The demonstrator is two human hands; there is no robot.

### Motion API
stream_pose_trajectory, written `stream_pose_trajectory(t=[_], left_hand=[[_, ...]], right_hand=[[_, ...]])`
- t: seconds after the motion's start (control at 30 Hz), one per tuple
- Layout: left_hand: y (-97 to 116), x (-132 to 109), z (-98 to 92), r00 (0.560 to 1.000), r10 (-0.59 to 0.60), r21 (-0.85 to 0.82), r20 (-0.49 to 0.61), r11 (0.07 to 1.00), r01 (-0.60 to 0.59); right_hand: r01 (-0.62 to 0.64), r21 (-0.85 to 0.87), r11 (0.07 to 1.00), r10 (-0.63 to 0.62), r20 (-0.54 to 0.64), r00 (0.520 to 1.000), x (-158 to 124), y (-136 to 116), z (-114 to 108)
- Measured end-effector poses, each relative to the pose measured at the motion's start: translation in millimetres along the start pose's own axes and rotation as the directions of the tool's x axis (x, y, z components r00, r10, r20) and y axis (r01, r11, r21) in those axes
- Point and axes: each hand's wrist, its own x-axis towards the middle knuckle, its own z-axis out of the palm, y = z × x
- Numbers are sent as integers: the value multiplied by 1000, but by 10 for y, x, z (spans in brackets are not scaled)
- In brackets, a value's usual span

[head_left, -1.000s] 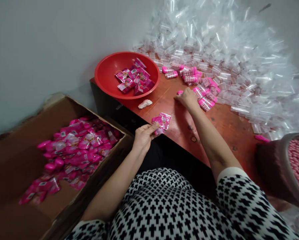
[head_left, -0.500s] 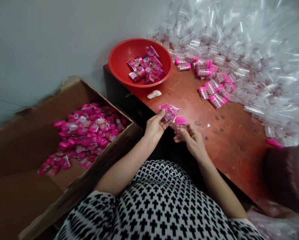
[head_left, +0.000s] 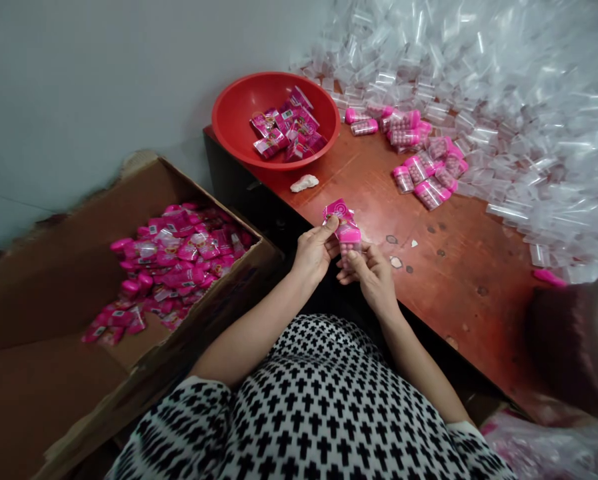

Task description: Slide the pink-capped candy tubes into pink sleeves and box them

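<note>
In front of my body, over the table edge, my left hand pinches a glossy pink printed wrapper between thumb and fingers. My right hand grips a small clear bottle with a pink cap and round pink beads inside. The capped end of the bottle is up against the wrapper's lower edge; whether it is inside the wrapper I cannot tell. Several more pink wrappers lie in the red bowl. Filled pink-capped bottles are scattered on the reddish table.
A big heap of clear empty bottles covers the far right of the table. On my left, a cardboard box holds many wrapped pink bottles. A dark bucket stands at right. Near the bowl lies a white lump.
My right hand has moved left and brought the bottle's capped end up to the wrapper. My left hand still holds the wrapper, now turned more upright. The view has shifted slightly.
</note>
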Motion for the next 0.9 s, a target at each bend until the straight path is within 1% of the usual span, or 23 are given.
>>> stream_pose_trajectory(t=[0.07, 0.13, 0.2, 0.27, 0.33, 0.37, 0.43, 0.5, 0.57, 0.63, 0.7, 0.77, 0.9], left_hand=[[5, -3, 7, 999, 39, 51, 28, 998, -40], [13, -4, 10, 995, 77, 78, 66, 994, -82], [22, -2, 10, 989, 96, 99, 117, 989, -108], [26, 2, 8, 982, 96, 117, 160, 986, -116], [24, 7, 4, 980, 80, 138, 182, 985, -107], [20, 9, 2, 980, 69, 151, 185, 984, -98], [15, 17, -3, 982, 54, 185, 183, 979, -88], [14, 28, -9, 981, 58, 229, 184, 968, -100], [22, 40, -15, 979, 73, 270, 190, 955, -124], [33, 49, -17, 975, 82, 299, 208, 944, -143], [39, 48, -17, 969, 86, 321, 231, 934, -159], [36, 34, -15, 968, 87, 344, 234, 924, -167], [6, -9, -16, 977, 95, 363, 192, 918, -161]], right_hand=[[-8, 36, 999, 7, 24, 1000, 17, -8, -11], [5, 39, 999, -5, 15, 1000, 36, 11, -17], [63, 1, 998, -63, -38, 997, 52, 60, -16], [145, -69, 987, -151, -98, 984, 62, 127, -7], [196, -116, 974, -209, -122, 970, 65, 187, 5], [203, -117, 972, -217, -121, 969, 65, 207, 10], [203, -79, 976, -212, -118, 970, 68, 223, 17], [182, -4, 983, -182, -100, 978, 79, 211, 14], [124, 117, 985, -120, -42, 992, 99, 189, 3], [43, 244, 969, -52, 29, 998, 121, 169, -10], [8, 312, 950, -26, 54, 998, 130, 157, -20], [34, 293, 955, -42, 22, 999, 122, 149, -22], [121, 177, 977, -111, -64, 992, 93, 138, -23]])
